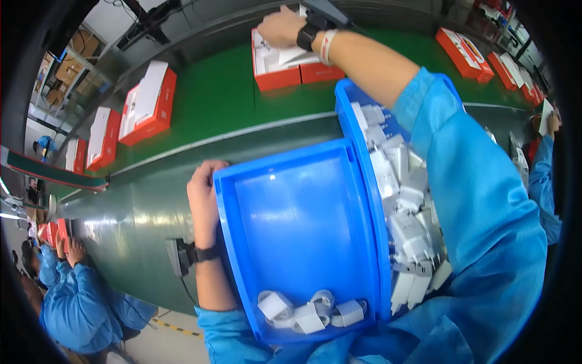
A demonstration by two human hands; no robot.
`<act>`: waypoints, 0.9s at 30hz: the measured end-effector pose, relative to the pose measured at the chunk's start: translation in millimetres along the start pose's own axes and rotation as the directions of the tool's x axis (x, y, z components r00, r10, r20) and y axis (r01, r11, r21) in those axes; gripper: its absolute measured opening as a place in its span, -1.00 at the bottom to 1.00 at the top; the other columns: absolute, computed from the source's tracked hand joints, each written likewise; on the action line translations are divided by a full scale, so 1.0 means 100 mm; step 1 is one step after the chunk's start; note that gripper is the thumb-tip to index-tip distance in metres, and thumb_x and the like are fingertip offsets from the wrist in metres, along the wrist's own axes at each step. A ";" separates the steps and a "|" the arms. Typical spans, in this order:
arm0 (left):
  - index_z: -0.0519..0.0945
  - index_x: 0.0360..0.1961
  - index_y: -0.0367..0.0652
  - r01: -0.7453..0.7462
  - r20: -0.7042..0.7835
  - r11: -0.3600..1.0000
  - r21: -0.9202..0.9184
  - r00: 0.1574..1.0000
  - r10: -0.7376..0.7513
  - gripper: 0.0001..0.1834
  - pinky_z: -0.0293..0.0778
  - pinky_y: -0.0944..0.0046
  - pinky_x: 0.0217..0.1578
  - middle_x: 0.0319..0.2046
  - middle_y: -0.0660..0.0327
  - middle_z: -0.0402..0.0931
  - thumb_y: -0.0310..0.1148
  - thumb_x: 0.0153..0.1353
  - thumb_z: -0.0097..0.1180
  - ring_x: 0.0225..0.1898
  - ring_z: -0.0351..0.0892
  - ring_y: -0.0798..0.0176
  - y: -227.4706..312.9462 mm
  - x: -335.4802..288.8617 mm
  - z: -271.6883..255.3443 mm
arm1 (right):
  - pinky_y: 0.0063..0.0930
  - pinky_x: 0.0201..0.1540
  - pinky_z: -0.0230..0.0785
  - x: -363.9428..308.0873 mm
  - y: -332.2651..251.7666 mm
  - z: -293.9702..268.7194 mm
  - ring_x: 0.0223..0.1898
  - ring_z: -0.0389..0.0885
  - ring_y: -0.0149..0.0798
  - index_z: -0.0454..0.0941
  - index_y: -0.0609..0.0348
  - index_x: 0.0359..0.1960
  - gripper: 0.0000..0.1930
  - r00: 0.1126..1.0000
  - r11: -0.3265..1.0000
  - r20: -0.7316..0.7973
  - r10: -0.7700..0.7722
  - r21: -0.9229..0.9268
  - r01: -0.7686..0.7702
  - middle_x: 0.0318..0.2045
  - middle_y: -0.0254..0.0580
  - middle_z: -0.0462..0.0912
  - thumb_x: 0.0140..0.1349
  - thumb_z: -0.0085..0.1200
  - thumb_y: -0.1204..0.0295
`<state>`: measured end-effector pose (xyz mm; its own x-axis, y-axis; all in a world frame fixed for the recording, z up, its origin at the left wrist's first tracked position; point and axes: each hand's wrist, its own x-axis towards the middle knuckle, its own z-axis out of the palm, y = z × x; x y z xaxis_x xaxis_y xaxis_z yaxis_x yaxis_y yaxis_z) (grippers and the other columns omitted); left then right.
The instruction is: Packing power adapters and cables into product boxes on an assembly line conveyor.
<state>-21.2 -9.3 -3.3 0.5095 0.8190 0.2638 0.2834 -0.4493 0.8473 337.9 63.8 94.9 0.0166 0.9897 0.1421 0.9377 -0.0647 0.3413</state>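
Stretched out over the green conveyor, my right hand (282,28) is at an open red box (276,79) with white inner parts. Its fingers are bent and closed; what they hold, if anything, is hidden. My left hand (205,185) curls round the upper left corner of a blue tray (221,212), with some fingertips out of sight behind the rim. Several white coiled cables (308,318) with paper wraps lie at the tray's near end. Alongside on the right, a second blue bin (347,109) holds many white plug chargers (409,233), partly covered by my right arm.
Other open red boxes stand on the conveyor (212,91), including one box (148,112) at left and another box (462,54) at right. Co-workers in blue sit at far left (79,303) and far right (544,182). A wrist-mounted device (179,258) trails a cable.
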 end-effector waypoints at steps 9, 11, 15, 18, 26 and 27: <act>0.60 -0.26 -0.34 -0.154 0.020 0.982 -0.107 0.987 0.157 -0.85 0.44 0.37 -0.29 -0.42 0.23 0.60 -0.46 0.22 0.09 -0.32 0.50 0.41 0.26 0.16 0.24 | -0.24 -0.29 0.51 -1.52 -0.69 -1.88 -0.41 0.66 -0.06 0.68 0.29 -0.25 -0.73 0.553 0.282 -0.241 -0.798 0.661 0.695 -0.41 0.11 0.68 0.11 0.10 0.36; 0.62 -0.22 -0.33 0.057 0.115 0.997 -0.055 0.992 -0.050 -0.79 0.46 0.36 -0.27 -0.39 0.22 0.62 -0.40 0.23 0.09 -0.31 0.53 0.39 0.24 0.03 -0.04 | -0.21 -0.27 0.50 -1.96 -1.08 -1.81 -0.34 0.65 -0.04 0.64 0.25 -0.21 -0.74 0.366 0.051 -0.269 -0.891 0.741 0.669 -0.36 0.11 0.67 0.12 0.08 0.38; 0.62 -0.19 -0.34 -0.060 0.135 0.997 -0.047 0.989 0.065 -0.77 0.46 0.38 -0.23 -0.35 0.20 0.63 -0.39 0.24 0.09 -0.30 0.54 0.39 0.16 0.12 0.04 | -0.14 -0.22 0.48 -2.66 -1.44 -1.38 -0.21 0.64 0.01 0.58 0.17 -0.13 -0.75 0.230 -0.035 -0.205 -0.951 0.814 0.579 -0.24 0.09 0.63 0.16 0.05 0.40; 0.62 -0.20 -0.33 -0.046 0.135 0.999 -0.025 0.990 0.049 -0.80 0.45 0.38 -0.23 -0.37 0.23 0.62 -0.43 0.24 0.08 -0.31 0.52 0.40 0.28 0.08 0.07 | -0.09 -0.18 0.46 -2.87 -1.73 -1.15 -0.11 0.63 0.05 0.53 0.10 -0.08 -0.74 0.189 -0.073 -0.223 -0.956 0.808 0.585 -0.15 0.08 0.61 0.18 0.02 0.42; 0.57 -0.31 -0.32 -0.069 0.078 0.998 -0.012 0.995 0.069 -0.91 0.47 0.37 -0.22 -0.39 0.18 0.62 -0.51 0.19 0.08 -0.29 0.53 0.39 0.19 0.06 0.09 | -0.18 -0.33 0.54 -3.06 -2.00 -1.04 -0.11 0.54 0.04 0.48 0.07 -0.05 -0.73 0.192 -0.170 -0.488 -0.852 0.603 0.779 -0.10 0.11 0.43 0.20 0.01 0.42; 0.57 -0.32 -0.32 -0.021 0.077 0.998 -0.056 0.997 0.025 -0.91 0.47 0.37 -0.22 -0.39 0.18 0.62 -0.52 0.19 0.08 -0.29 0.53 0.39 0.28 0.05 0.13 | -0.19 -0.33 0.54 -3.04 -1.98 -1.10 -0.12 0.54 0.03 0.49 0.08 -0.05 -0.73 0.154 -0.198 -0.518 -0.842 0.562 0.803 -0.07 0.11 0.41 0.20 0.00 0.43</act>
<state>-0.2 -22.8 15.5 0.5775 0.7776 0.2485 0.2270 -0.4453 0.8661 108.6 -238.6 86.5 -0.9662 0.1413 0.2155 0.0226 0.8795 -0.4753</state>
